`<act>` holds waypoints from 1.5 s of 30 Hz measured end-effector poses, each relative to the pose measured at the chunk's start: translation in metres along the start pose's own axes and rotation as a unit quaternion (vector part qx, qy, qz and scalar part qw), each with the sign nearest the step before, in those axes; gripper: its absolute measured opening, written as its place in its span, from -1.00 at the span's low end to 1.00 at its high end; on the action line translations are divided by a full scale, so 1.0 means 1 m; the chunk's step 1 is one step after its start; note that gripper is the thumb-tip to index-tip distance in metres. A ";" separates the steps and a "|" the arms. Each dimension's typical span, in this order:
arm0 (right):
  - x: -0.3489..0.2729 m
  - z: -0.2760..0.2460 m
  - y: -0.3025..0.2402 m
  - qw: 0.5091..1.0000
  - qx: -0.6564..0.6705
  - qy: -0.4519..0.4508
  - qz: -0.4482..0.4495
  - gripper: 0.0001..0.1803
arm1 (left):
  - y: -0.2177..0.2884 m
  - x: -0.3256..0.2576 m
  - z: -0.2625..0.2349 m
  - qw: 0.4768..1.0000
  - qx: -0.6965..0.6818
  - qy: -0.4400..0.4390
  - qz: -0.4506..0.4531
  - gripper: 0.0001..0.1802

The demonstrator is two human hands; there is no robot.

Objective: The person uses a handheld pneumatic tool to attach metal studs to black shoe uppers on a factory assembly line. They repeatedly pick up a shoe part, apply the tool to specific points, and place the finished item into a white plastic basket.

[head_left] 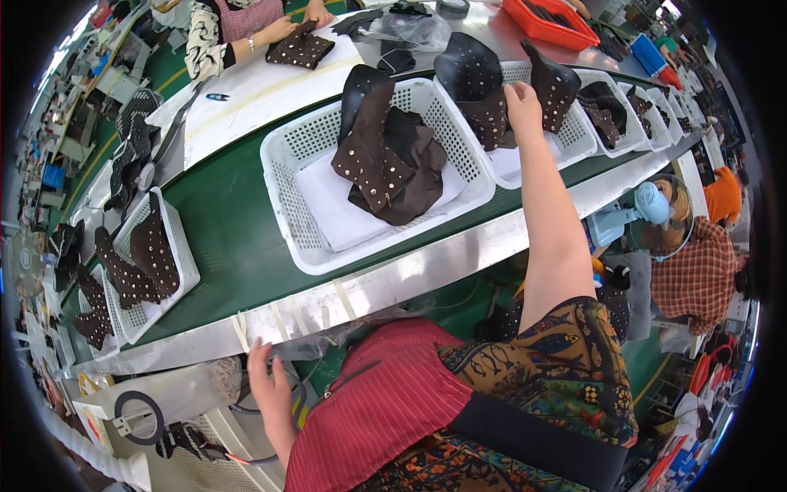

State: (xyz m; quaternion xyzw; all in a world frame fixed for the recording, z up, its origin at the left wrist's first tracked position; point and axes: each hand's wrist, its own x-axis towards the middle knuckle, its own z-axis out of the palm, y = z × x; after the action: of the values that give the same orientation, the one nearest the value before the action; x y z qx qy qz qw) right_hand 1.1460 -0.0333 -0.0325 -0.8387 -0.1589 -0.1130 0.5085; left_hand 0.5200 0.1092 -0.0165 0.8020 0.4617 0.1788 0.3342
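Observation:
My right hand (522, 113) reaches across a green conveyor belt. Its thumb and fingers pinch the edge of a dark brown studded boot upper (485, 115) in a white basket (510, 174). A second studded upper (555, 86) stands in that basket, just right of the hand. Nearer the middle, another white basket (303, 261) holds brown and black studded uppers (373, 160), piled on white sheets. Low on the left, my left hand (269, 385) hangs by the belt's metal edge, fingers apart and nothing in them.
More white baskets with studded pieces line the belt rightward, and one basket (182, 266) stands at the left. Across the belt a co-worker's hands (283, 31) handle a studded piece on a white board (246, 107). A red bin (557, 29) and a blue fan (652, 201) are to the right.

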 end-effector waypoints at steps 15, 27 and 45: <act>-0.063 -0.188 0.026 0.991 -0.123 0.006 0.059 -0.72 | 0.033 0.064 0.085 0.953 -0.075 -0.249 0.157 -0.79; 0.070 -0.239 0.167 0.881 -0.455 0.027 0.129 -0.65 | 0.151 0.092 0.160 0.963 0.034 -0.251 0.095 -0.86; 0.113 -0.313 0.140 0.972 -0.197 0.023 0.127 -0.68 | 0.222 0.111 0.198 0.928 0.054 -0.317 0.190 -0.91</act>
State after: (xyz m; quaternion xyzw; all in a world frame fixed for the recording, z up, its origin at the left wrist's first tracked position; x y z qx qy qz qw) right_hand 1.2950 -0.3546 0.0361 -0.9329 -0.0141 -0.0956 0.3468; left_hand 0.8329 0.0536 -0.0045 0.9065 0.1798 -0.0499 0.3789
